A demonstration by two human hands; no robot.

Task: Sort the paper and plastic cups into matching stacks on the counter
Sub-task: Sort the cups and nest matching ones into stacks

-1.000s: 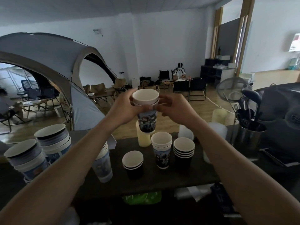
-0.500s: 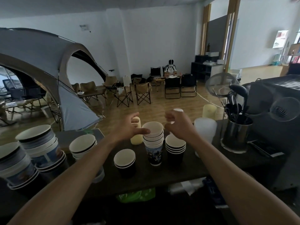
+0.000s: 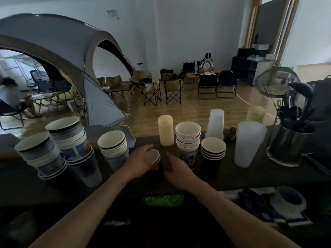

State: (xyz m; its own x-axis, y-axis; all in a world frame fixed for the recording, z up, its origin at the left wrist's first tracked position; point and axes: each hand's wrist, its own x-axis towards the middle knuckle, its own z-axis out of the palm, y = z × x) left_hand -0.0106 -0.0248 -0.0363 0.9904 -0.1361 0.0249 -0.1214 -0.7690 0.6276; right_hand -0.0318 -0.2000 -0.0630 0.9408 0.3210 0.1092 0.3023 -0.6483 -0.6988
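My left hand [image 3: 139,162] grips the rim of a short stack of black paper cups [image 3: 152,157] at the counter's front middle. My right hand [image 3: 177,170] closes on the same stack's dark lower body from the right; its fingers are partly hidden. Just right stands a stack of printed paper cups [image 3: 188,138], then a stack of black paper cups [image 3: 213,152]. Behind them are a yellow plastic cup stack [image 3: 165,130] and a white plastic one [image 3: 215,123]. Mixed paper stacks stand at the left [image 3: 112,145], [image 3: 69,135], [image 3: 38,153].
A tall white plastic cup stack [image 3: 249,143] and a yellowish one [image 3: 255,113] stand at the right, beside a steel utensil holder [image 3: 286,146]. The dark counter [image 3: 250,176] drops off in front to a lower shelf with a green bag [image 3: 163,200]. A tent and folding chairs lie beyond.
Both hands lowered a printed cup onto the printed stack, let it go, then dropped forward and left to the short black cup stack and took hold of it.
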